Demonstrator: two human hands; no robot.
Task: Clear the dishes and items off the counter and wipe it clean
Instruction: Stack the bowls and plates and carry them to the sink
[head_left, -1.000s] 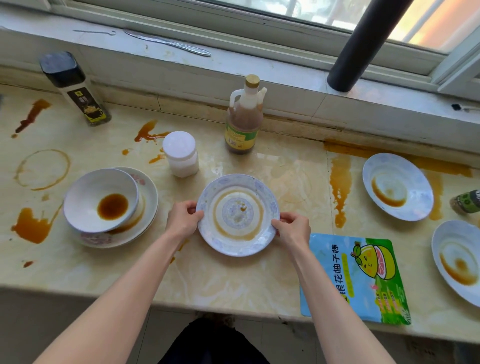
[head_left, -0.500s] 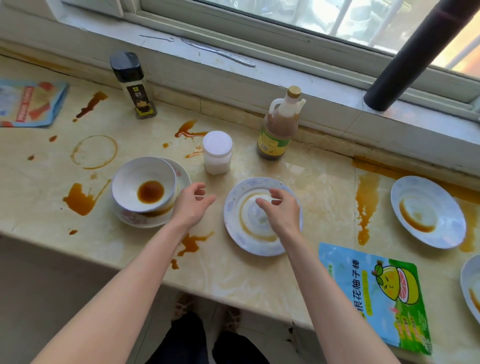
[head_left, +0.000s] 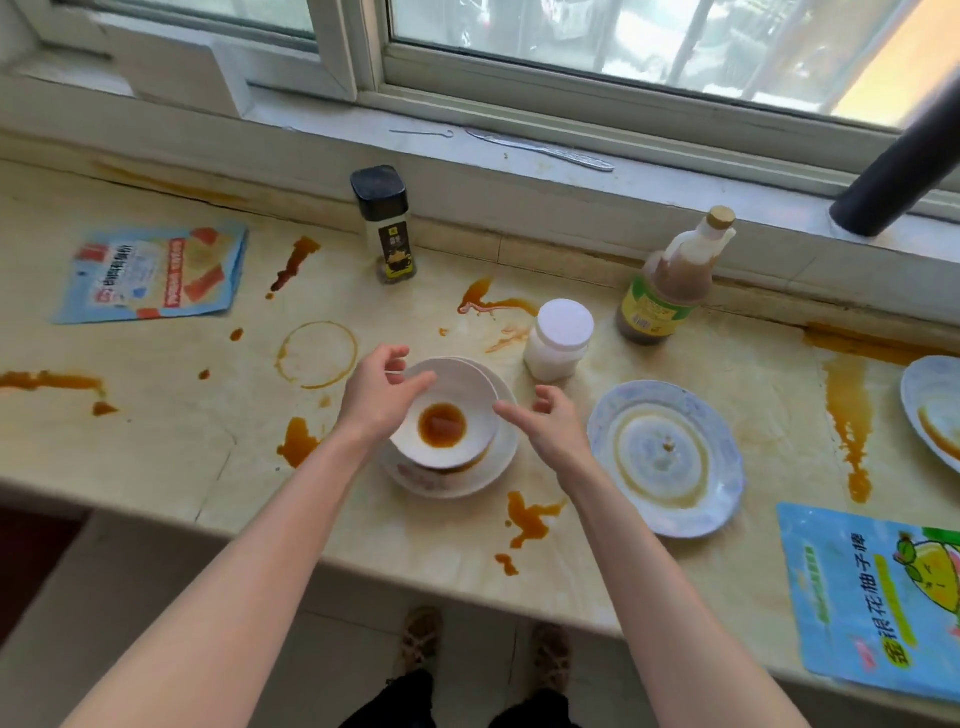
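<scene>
**Both hands at the saucy bowl now, plate left behind**

The white bowl (head_left: 462, 387) sits in a saucer (head_left: 501, 457) pretty close to the front edge of the counter (head_left: 156, 452). On its near side there's only a narrow strip of marble and a sauce splat (head_left: 530, 519).

Left of the bowl is the roomiest bit. There's just a sauce ring (head_left: 317, 387) and some drips there, with the red-and-blue packet (head_left: 153, 273) well out to the far left.

Right of the bowl it's tighter. The blue-rimmed plate (head_left: 724, 457) lies near, and the white jar (head_left: 558, 340) stands just behind and to the right. The brown bottle (head_left: 667, 283) is further back on that side. The black-capped spice jar (head_left: 384, 223) is behind the bowl by the sill step. The blue pomelo packet (head_left: 878, 597) is well off to the front right, down by the edge.

A second ago both hands held the blue-rimmed plate by its rim. Half a second ago the right one was still on it, with the left loose beside the bowl. Now the plate lies alone and both hands have moved over to the bowl.

The left hand (head_left: 382, 395) is over the bowl's left rim, fingers loose and spread, gripping nothing. The right hand (head_left: 545, 428) is just off the right rim, fingers relaxed and a bit curled, also empty. I can't tell if either one actually touches the bowl. So the bowl's right between them, with a brown puddle in the bottom.
</scene>
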